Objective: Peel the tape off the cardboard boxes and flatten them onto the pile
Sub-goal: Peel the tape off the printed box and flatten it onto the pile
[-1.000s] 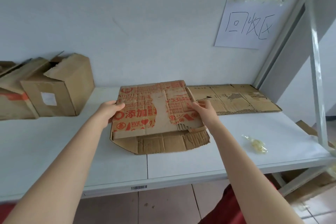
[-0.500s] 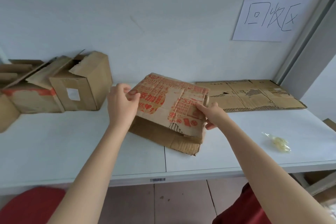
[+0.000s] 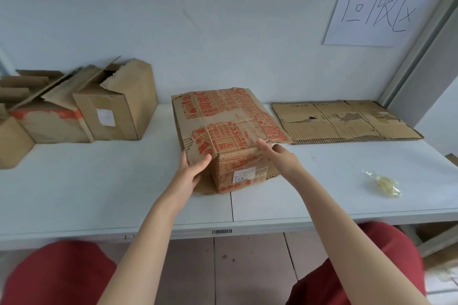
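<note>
Mid-tabletop, the red-printed brown cardboard box (image 3: 223, 119) stands unflattened. The left hand (image 3: 190, 171) grips its near corner; the right hand (image 3: 280, 156) seemingly presses its top, fingers straight. Next it needs squashing flat and moving onto the flattened brown cardboard pile (image 3: 347, 121) at the back right corner.

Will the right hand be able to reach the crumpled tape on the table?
Probably yes. The crumpled tape lies on the table right of the right hand, with nothing between them; that hand only touches the printed box.
</note>
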